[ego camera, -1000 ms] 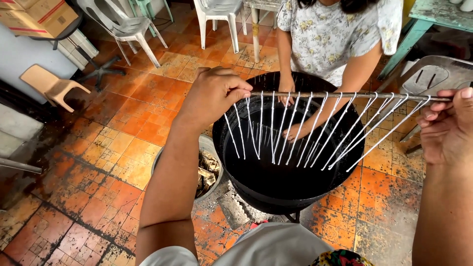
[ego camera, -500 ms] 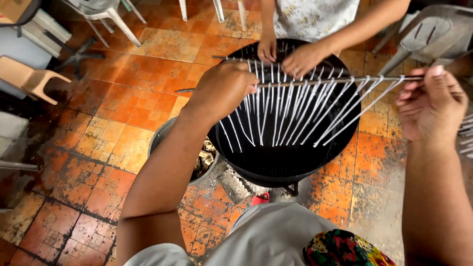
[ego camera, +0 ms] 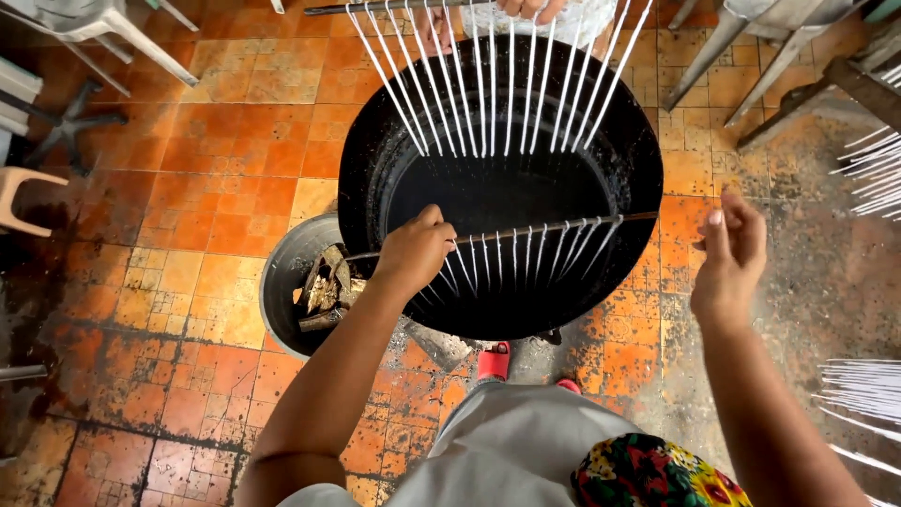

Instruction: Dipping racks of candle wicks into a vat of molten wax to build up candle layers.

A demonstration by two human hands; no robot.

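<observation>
Your left hand [ego camera: 413, 252] grips the thin rod [ego camera: 526, 230] w/ white strings across the big black pot [ego camera: 361, 160], rod's far end on the rim, while your right hand [ego camera: 730, 253] hangs open beside it, holding nothing.

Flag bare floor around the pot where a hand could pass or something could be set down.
Bare tile lies left of the pot, up to the chair legs, and below the bucket. Crowded: inside the pot, where the left hand holds a rod of strings. The right hand is free, near racked strings.
</observation>
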